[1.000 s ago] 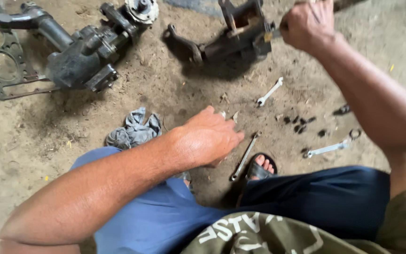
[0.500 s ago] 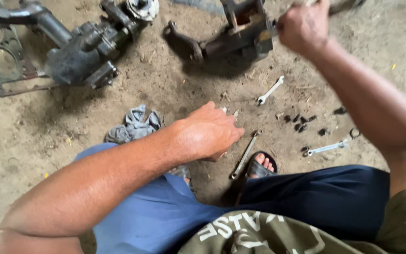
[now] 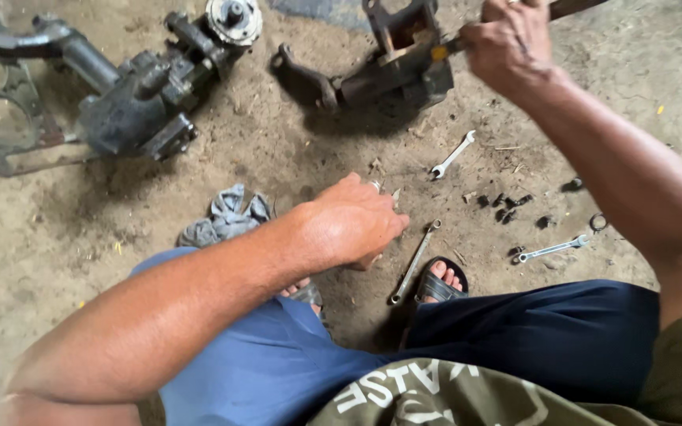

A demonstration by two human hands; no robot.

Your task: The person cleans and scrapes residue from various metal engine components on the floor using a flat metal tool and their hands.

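My right hand (image 3: 508,49) is raised at the top right and shut on a long tool (image 3: 445,49) with a brown handle. The tool's tip touches a dark, greasy metal housing (image 3: 372,79) lying on the dirt. My left hand (image 3: 350,225) hangs low over the ground in the middle with its fingers curled. A small shiny bit shows at its knuckles, but what the palm holds is hidden. A long wrench (image 3: 414,262) lies just right of that hand, beside my sandalled foot (image 3: 440,281).
A large dark gear assembly (image 3: 140,102) with a flat gasket plate (image 3: 1,130) lies at the top left. A grey rag (image 3: 226,214) sits left of my left hand. Two more wrenches (image 3: 453,154) (image 3: 554,248) and several small dark bolts (image 3: 507,207) lie on the dirt to the right.
My right hand has shifted slightly down and left, bringing the tool against the metal housing. My left hand stays in nearly the same spot.
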